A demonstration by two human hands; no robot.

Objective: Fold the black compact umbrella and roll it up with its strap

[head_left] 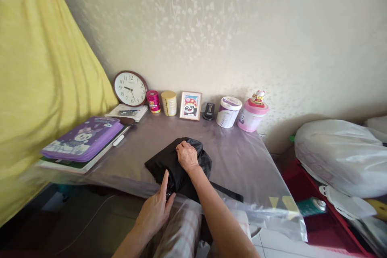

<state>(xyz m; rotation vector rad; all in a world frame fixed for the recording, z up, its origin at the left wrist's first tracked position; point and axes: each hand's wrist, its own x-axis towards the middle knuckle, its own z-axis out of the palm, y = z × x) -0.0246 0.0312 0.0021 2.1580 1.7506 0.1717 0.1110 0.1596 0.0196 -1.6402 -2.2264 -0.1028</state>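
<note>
A black umbrella (165, 164), loosely folded with its fabric bunched, lies at the table's front edge. My left hand (155, 209) is at its near end, closed around what seems to be the dark handle; the index finger points up along the fabric and the lower fingers are hidden. On top of the bunched cloth, my right hand (186, 156) has its fingers curled into the folds. A flat black strap (228, 192) sticks out to the right, beneath my right forearm.
Along the wall stand a clock (130, 88), a pink can (153, 102), a yellow can (169, 104), a picture frame (190, 105) and two tubs (229, 113). At left, a purple case (81, 139) lies on books. A red bin (320, 225) is at right.
</note>
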